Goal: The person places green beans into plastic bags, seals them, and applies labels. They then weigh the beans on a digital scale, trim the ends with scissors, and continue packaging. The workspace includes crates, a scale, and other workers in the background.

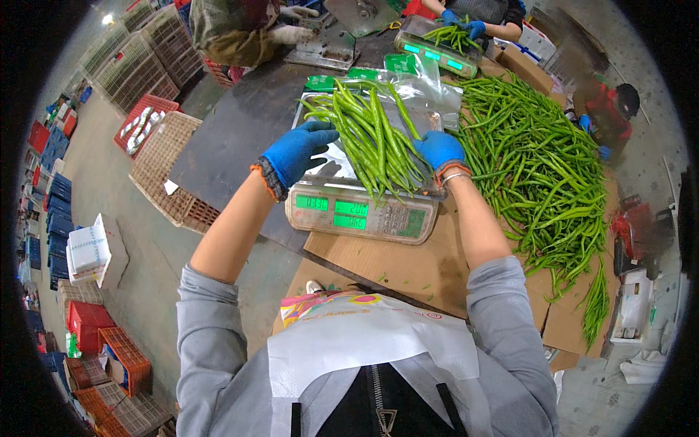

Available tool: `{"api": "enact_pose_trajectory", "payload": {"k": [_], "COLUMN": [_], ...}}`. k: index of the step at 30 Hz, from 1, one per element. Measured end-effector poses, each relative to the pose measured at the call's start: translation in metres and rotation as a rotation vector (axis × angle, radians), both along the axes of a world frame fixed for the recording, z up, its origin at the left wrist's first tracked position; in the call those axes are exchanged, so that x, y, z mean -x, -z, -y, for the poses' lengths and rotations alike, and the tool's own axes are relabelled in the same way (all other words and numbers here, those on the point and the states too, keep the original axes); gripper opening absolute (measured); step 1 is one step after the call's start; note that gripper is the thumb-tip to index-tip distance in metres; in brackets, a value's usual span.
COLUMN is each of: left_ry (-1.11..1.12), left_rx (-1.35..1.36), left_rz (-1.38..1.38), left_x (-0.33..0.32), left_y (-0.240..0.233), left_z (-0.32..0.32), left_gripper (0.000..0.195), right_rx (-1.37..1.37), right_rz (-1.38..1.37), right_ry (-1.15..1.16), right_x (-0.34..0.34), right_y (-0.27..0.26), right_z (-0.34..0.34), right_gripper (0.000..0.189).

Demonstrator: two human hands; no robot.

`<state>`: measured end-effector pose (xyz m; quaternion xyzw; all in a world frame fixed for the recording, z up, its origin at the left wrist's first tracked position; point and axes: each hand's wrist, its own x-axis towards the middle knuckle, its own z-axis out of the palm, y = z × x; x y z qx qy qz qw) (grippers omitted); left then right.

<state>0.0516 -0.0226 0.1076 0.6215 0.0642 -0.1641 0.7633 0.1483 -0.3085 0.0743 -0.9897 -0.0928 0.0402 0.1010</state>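
A loose bundle of long green chili peppers point(377, 136) lies on the metal pan of a digital scale point(360, 213), whose green displays are lit. My left hand point(300, 153), in a blue knit glove with an orange-edged cuff, is at the bundle's left side with fingers apart and nothing in them. At the right side, my right hand point(439, 150), gloved alike, has its curled fingertips against the peppers. One pepper's lower end meets those fingertips; whether they grip it is hidden. Behind the pan lie clear plastic bags point(426, 82) with green printed parts.
A large heap of green chili peppers point(535, 175) covers cardboard point(404, 262) on the right. Across the dark table point(235, 125), a co-worker's blue-gloved hands point(464, 26) handle peppers on another scale point(437, 54). Another person's gloved hand point(292, 35) is beside a metal device point(327, 49). Woven baskets point(164, 164) stand left.
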Motion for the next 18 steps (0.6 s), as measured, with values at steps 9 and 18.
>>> {"api": "enact_pose_trajectory", "payload": {"k": [9, 18], "left_ry": [-0.144, -0.023], "left_rx": [0.155, 0.097], "left_rz": [0.123, 0.15], "left_x": [0.013, -0.001], "left_y": [-0.016, -0.018], "left_z": [-0.048, -0.03], "left_gripper": [0.031, 0.035], "right_rx": [-1.122, -0.932], "right_rz": [-0.074, -0.47], "right_ry": [0.345, 0.533], "right_x": [0.117, 0.251], "right_y": [-0.013, 0.107], "right_z": [0.083, 0.104], "right_gripper": [0.026, 0.032]}}
